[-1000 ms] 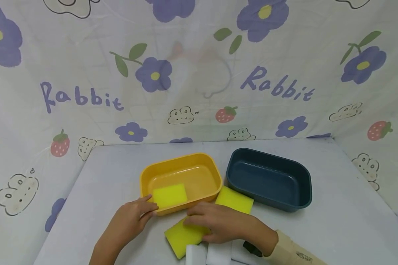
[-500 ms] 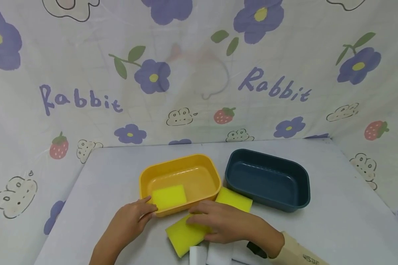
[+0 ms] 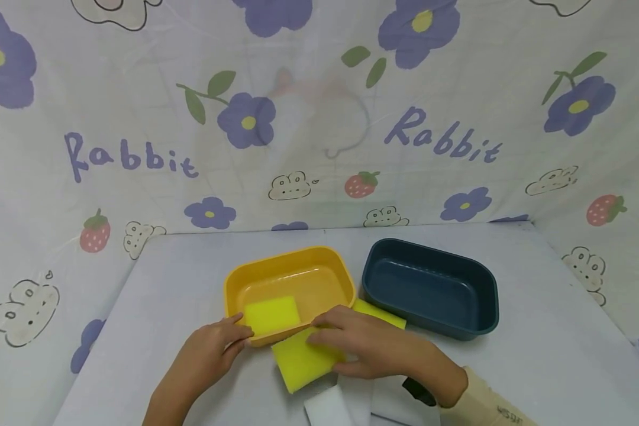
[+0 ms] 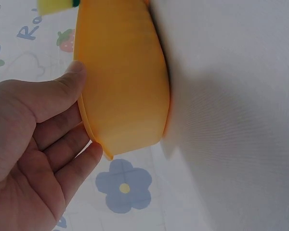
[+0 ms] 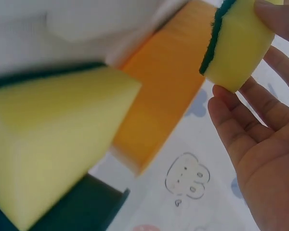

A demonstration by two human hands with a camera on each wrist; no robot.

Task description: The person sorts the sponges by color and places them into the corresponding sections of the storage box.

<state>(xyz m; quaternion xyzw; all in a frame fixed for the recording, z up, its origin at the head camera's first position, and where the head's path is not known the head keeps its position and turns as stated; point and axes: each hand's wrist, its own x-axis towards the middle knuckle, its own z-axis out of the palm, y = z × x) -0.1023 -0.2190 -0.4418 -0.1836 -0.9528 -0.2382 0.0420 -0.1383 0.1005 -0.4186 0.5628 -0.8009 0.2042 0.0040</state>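
My left hand (image 3: 211,354) pinches the near-left rim of a yellow plastic bin (image 3: 327,284), thumb on one side and fingers on the other in the left wrist view. A yellow sponge (image 3: 273,315) lies flat inside that bin, near its front wall. My right hand (image 3: 370,343) grips another yellow sponge (image 3: 305,362), raised above the table just in front of the bin; its dark green scouring layer shows in the right wrist view. Partly hidden behind the right hand, one more sponge (image 3: 380,313) lies between the bins.
To the right stands a dark blue bin (image 3: 431,287) with nothing in it. White blocks or folded pieces (image 3: 330,408) lie at the table's front edge, partly cut off. A patterned curtain (image 3: 319,148) hangs behind and beside the white table (image 3: 181,272).
My right hand has lifted the sponge and moved it slightly forward, towards the yellow bin. A white block near the front edge now lies at a different angle. My left hand stays put.
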